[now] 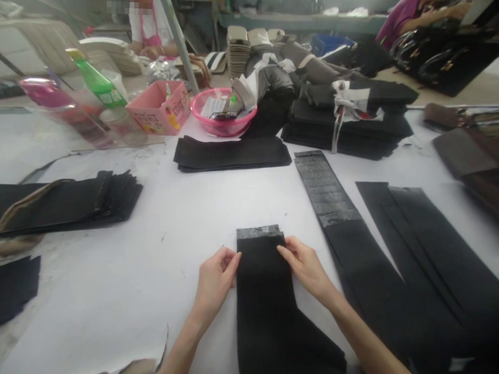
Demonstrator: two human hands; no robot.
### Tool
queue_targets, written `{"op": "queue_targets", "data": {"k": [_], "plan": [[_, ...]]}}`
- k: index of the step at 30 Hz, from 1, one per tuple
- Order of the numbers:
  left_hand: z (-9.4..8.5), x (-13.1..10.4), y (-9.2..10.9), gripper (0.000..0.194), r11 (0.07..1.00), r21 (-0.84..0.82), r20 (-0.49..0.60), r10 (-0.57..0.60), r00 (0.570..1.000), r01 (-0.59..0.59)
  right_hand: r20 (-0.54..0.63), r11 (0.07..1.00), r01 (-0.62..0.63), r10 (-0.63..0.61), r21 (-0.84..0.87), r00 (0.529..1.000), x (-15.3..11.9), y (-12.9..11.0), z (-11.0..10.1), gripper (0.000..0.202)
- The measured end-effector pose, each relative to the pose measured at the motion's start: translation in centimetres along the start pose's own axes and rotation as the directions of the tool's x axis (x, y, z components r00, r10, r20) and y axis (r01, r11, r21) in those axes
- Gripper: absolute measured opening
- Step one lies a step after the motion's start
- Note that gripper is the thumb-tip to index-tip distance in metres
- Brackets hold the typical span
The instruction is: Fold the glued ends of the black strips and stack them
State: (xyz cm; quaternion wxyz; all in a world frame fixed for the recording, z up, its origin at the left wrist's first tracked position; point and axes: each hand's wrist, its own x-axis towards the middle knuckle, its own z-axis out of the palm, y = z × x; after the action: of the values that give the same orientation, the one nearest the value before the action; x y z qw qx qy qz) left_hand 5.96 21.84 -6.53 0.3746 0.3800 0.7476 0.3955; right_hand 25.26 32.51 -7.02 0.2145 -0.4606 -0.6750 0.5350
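L hand [216,274] & R hand [306,262]: fingers nearly closed; opp. edges of long black grey-ended fabric-like panel [265,287] pinched, over white-topped table [182,206]. Positioning step, prob.; even grip req'd next.

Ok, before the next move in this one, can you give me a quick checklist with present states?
1. Left hand at the left edge of the black piece: ok.
2. Right hand at its right edge, near the far end: ok.
3. Grey band at the far end uncovered by the hands: ok.
4. Black stack beyond it, apart from the piece: ok.
5. Near end fully in view: not ok, cut off by the frame.
6. Underside condition: cannot tell, hidden.
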Motion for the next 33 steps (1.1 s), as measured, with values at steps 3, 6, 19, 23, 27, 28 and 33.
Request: {"op": "queue_targets", "data": {"k": [3, 6, 19, 23, 27, 28, 33], "plan": [[-0.1, 0.3, -0.1, 0.035, 0.999, 0.044, -0.008, 0.009, 1.000, -0.009, -0.003, 0.990, -0.021, 0.021, -0.141, 1.000, 0.5, -0.1, -0.4, 0.033], [-0.1, 0.6, -0.1, 0.035, 0.998, 0.070, -0.007, 0.001, 1.000, 0.000, -0.075, 0.938, 0.022, -0.051, -0.346, 0.996, 1.0, -0.3, -0.3, 0.032], [0.5, 1.0, -0.6, 0.031, 0.992, 0.119, -0.049, -0.039, 0.998, 0.045, -0.108, 0.881, -0.058, 0.008, -0.470, 0.994, 1.8, -0.2, -0.3, 0.036], [0.5, 0.9, -0.5, 0.030, 0.992, 0.121, -0.048, -0.040, 0.998, 0.046, -0.124, 0.874, -0.083, 0.026, -0.480, 0.992, 2.2, 0.0, -0.2, 0.038], [0.6, 0.8, -0.4, 0.031, 0.990, 0.132, -0.056, -0.039, 0.998, 0.046, -0.128, 0.882, -0.104, 0.050, -0.460, 0.990, 2.4, 0.2, -0.1, 0.035], [0.6, 0.8, -0.4, 0.032, 0.989, 0.138, -0.059, -0.034, 0.998, 0.042, -0.128, 0.886, -0.105, 0.052, -0.452, 0.990, 2.4, 0.2, -0.1, 0.035], [0.7, 0.9, -0.5, 0.032, 0.975, 0.220, -0.060, -0.013, 0.998, 0.026, -0.122, 0.912, -0.104, 0.060, -0.398, 0.991, 2.3, 0.3, -0.2, 0.034]]}}
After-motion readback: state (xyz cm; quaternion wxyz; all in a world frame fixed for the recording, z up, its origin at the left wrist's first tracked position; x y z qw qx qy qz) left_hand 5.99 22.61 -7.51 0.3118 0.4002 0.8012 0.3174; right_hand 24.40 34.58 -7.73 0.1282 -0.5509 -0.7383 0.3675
